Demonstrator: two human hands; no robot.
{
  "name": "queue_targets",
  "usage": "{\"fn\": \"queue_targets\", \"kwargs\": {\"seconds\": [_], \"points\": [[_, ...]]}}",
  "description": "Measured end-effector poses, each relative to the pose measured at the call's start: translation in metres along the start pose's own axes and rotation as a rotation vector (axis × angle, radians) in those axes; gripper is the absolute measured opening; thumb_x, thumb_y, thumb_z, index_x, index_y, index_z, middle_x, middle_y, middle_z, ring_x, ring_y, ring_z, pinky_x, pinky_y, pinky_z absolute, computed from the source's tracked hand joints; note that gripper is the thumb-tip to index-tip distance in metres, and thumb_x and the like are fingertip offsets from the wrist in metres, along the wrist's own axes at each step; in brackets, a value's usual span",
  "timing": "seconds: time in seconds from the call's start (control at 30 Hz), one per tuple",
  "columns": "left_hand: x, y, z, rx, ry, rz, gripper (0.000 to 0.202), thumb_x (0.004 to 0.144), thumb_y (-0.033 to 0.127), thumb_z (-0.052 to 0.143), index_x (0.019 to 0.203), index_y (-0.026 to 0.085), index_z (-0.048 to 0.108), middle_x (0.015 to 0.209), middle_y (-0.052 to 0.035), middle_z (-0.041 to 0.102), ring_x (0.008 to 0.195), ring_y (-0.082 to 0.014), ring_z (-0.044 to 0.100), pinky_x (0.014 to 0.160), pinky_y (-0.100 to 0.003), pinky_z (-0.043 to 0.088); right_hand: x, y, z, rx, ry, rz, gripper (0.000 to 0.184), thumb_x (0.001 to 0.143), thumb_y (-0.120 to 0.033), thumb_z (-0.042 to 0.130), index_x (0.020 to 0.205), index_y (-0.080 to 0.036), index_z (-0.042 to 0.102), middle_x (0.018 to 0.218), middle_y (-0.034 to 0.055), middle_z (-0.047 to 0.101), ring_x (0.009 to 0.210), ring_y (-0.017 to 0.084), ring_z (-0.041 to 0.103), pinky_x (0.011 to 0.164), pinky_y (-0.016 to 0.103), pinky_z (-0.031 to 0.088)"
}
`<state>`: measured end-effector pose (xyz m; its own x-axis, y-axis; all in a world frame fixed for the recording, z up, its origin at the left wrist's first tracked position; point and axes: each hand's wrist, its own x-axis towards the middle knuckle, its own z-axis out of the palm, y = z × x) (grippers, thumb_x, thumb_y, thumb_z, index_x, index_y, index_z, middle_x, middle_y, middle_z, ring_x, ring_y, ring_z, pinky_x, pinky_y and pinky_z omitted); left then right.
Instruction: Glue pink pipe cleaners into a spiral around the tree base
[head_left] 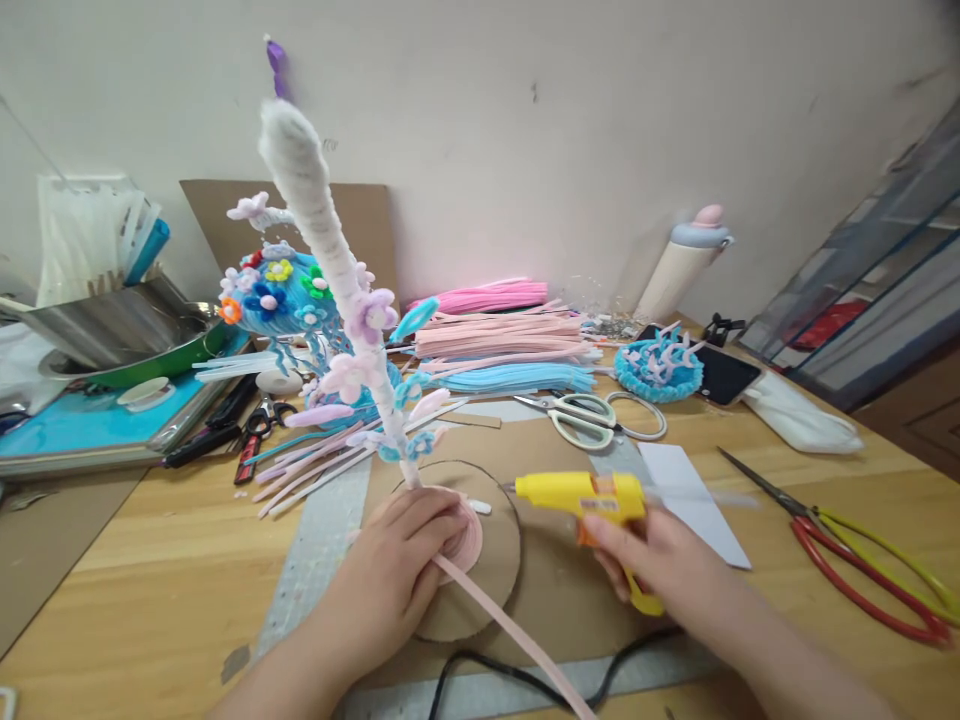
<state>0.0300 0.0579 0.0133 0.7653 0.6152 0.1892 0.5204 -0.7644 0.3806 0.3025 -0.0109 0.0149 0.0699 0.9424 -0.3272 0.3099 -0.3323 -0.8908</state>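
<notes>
the left hand [401, 550] lay over the pink coil [466, 535] at the foot of the white stem [337, 265], its fingers close together and pressed down; whether they also pinched the stem could not be told. from under the fingertips a pink strip [517, 637] ran toward the near edge of the view. the coil sat on a round cardboard disc [499, 565], which rested on a larger cardboard sheet [577, 605] over the grey cutting mat [300, 570]. the stem leaned to the left, wrapped in white fuzz and dotted with purple flowers [373, 316] and blue ones.

the right hand [649, 560] was clamped around the handle of a yellow glue gun [551, 488], the nozzle pointing left near the disc's right edge, apart from the coil. a black cord [487, 658] trailed across the sheet and mat below.

beyond the sheet, pale-handled scissors [581, 436] lay near bundles of pink [499, 345] and blue stems [517, 377]. scissors with red and yellow handles [829, 580] lay on the worktop [795, 640] to the right, past a white card [694, 500]. farther back, a blue fuzzy piece [645, 380] sat against a dark phone [727, 375], and a pale bottle [671, 275] stood near the wall.
</notes>
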Motion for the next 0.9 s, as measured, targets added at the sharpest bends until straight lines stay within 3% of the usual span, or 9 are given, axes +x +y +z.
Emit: {"fn": "queue_targets", "kwargs": {"seconds": [0.1, 0.2, 0.3, 0.47, 0.53, 0.63, 0.7, 0.8, 0.9], "points": [[-0.001, 0.0, -0.003, 0.014, 0.015, 0.027, 0.034, 0.092, 0.016, 0.041, 0.124, 0.026, 0.05, 0.132, -0.0037, 0.052, 0.122, -0.0204, 0.044, 0.106, -0.039, 0.035, 0.018, -0.002, -0.004, 0.494, -0.07, 0.028, 0.024, 0.08, -0.037, 0.061, 0.095, -0.019, 0.064, 0.087, 0.005, 0.066, 0.073, 0.016, 0.061, 0.065, 0.026, 0.05], [-0.004, -0.002, -0.005, 0.033, 0.059, 0.082, 0.033, 0.092, 0.015, 0.04, 0.121, 0.024, 0.051, 0.126, -0.0049, 0.057, 0.118, -0.0211, 0.048, 0.101, -0.039, 0.039, 0.028, -0.006, -0.006, 0.613, -0.142, 0.001, 0.027, 0.074, -0.028, 0.065, 0.098, -0.016, 0.068, 0.105, 0.0091, 0.067, 0.091, 0.019, 0.063, 0.081, 0.028, 0.049], [-0.012, -0.005, -0.005, 0.055, 0.143, 0.113, 0.031, 0.09, 0.011, 0.039, 0.115, 0.023, 0.053, 0.109, -0.0063, 0.063, 0.102, -0.0213, 0.055, 0.086, -0.037, 0.047, 0.031, -0.006, -0.012, 0.408, -0.092, -0.057, 0.032, 0.08, -0.033, 0.059, 0.107, -0.017, 0.067, 0.114, 0.01, 0.066, 0.106, 0.024, 0.06, 0.091, 0.034, 0.046], [-0.016, 0.006, -0.01, 0.126, 0.21, 0.13, 0.03, 0.084, 0.007, 0.037, 0.105, 0.021, 0.054, 0.097, -0.0071, 0.064, 0.086, -0.0217, 0.058, 0.071, -0.035, 0.049, 0.009, -0.016, -0.009, -0.271, 0.345, -0.215, 0.028, 0.08, -0.037, 0.058, 0.099, -0.02, 0.069, 0.114, 0.0118, 0.064, 0.104, 0.03, 0.058, 0.09, 0.044, 0.045], [-0.01, 0.021, -0.012, 0.181, 0.186, 0.154, 0.032, 0.083, 0.007, 0.039, 0.108, 0.021, 0.053, 0.1, -0.0079, 0.065, 0.09, -0.0234, 0.059, 0.073, -0.037, 0.05, -0.009, -0.027, 0.009, -0.229, 0.172, -0.31, 0.026, 0.085, -0.038, 0.054, 0.101, -0.023, 0.067, 0.109, 0.0087, 0.065, 0.1, 0.026, 0.06, 0.086, 0.039, 0.047], [0.003, 0.049, -0.012, 0.233, 0.066, 0.078, 0.027, 0.081, 0.01, 0.041, 0.103, 0.018, 0.053, 0.097, -0.0099, 0.065, 0.09, -0.0263, 0.06, 0.07, -0.039, 0.052, -0.032, -0.042, 0.044, 0.079, -0.23, -0.259, 0.045, 0.083, -0.034, 0.061, 0.126, -0.028, 0.051, 0.108, 0.0046, 0.063, 0.086, 0.018, 0.061, 0.074, 0.03, 0.05], [0.006, 0.063, -0.011, 0.16, 0.014, 0.01, 0.022, 0.077, 0.008, 0.042, 0.094, 0.019, 0.052, 0.094, -0.0089, 0.063, 0.091, -0.0254, 0.06, 0.073, -0.039, 0.052, -0.037, -0.045, 0.059, 0.18, -0.297, -0.232, 0.05, 0.083, -0.025, 0.059, 0.131, -0.029, 0.044, 0.097, 0.0015, 0.063, 0.074, 0.014, 0.058, 0.067, 0.026, 0.048], [-0.003, 0.066, -0.01, 0.026, 0.178, 0.033, 0.04, 0.073, 0.004, 0.042, 0.109, 0.021, 0.046, 0.115, -0.0102, 0.055, 0.113, -0.0257, 0.05, 0.091, -0.044, 0.047, -0.034, -0.038, 0.058, 0.231, -0.221, -0.212, 0.041, 0.087, -0.025, 0.052, 0.128, -0.025, 0.046, 0.078, -0.0021, 0.056, 0.068, 0.012, 0.052, 0.061, 0.022, 0.042], [-0.015, 0.044, -0.011, -0.095, 0.562, -0.097, 0.036, 0.074, 0.008, 0.044, 0.106, 0.025, 0.043, 0.118, -0.0075, 0.048, 0.117, -0.0247, 0.046, 0.098, -0.046, 0.04, -0.029, -0.025, 0.035, 0.231, -0.123, -0.137, 0.038, 0.084, -0.036, 0.056, 0.118, -0.021, 0.055, 0.074, -0.0025, 0.051, 0.059, 0.01, 0.047, 0.051, 0.02, 0.035]]}}
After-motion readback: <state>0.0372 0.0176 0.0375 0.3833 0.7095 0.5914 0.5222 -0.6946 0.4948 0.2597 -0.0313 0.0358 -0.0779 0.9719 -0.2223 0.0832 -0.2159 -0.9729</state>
